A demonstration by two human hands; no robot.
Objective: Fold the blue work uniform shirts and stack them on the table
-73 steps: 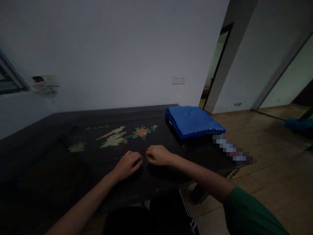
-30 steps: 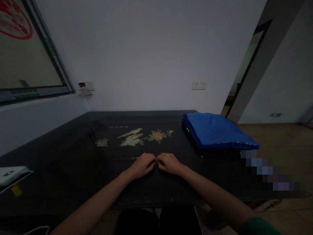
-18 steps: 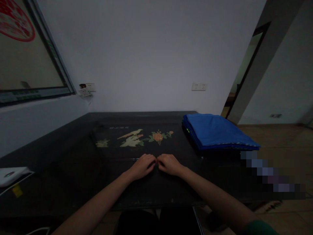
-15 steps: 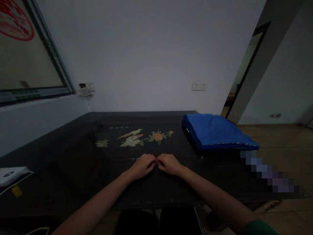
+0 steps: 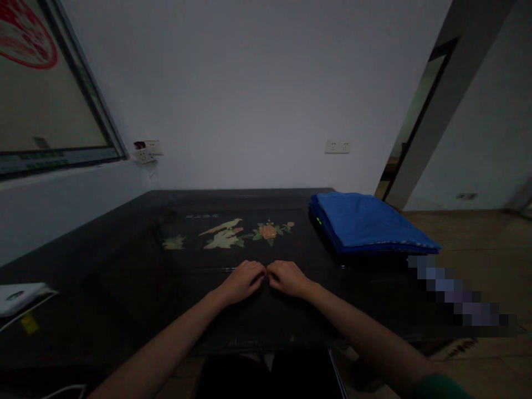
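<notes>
My left hand (image 5: 244,281) and right hand (image 5: 288,278) rest loosely curled, together, at the tabletop's (image 5: 266,321) near middle; folded blue cloth (image 5: 369,221) lies far right, well apart.

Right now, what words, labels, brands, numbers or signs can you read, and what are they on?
None is legible.
Dark table: row of pale characters, too small to read.
Window frame: green marks, too blurred.
White object: small dark mark, unreadable.
Pixelated patch: any text is hidden.
</notes>
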